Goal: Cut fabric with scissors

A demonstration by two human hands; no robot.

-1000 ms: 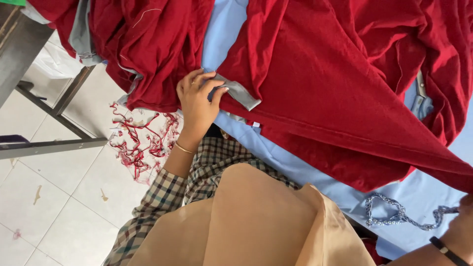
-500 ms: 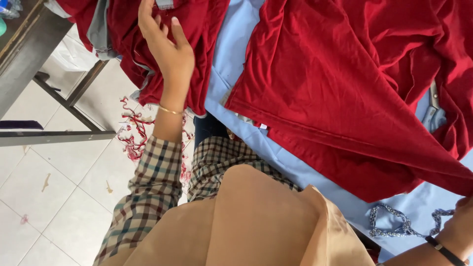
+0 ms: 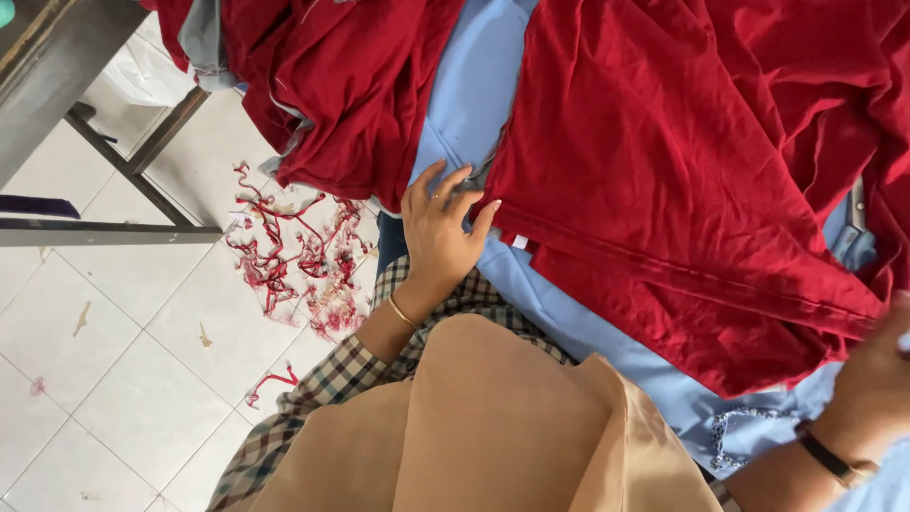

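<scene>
- Left grip [image 3: 438,230]: fingers spread, flat on the blue cloth [image 3: 474,95] at the edge of the red shirt [image 3: 682,161], thumb touching its hem; nothing pinched.
- Right grip [image 3: 877,379]: low right, at the shirt's far corner; closure can't tell, partly cut off.
- Second red garment [image 3: 351,85] up-left of left grip.
- Red scraps [image 3: 284,256] on the floor left of it.

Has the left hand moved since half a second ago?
Yes. The left hand has come down from the hanging red cloth to the red garment's near edge.
</scene>
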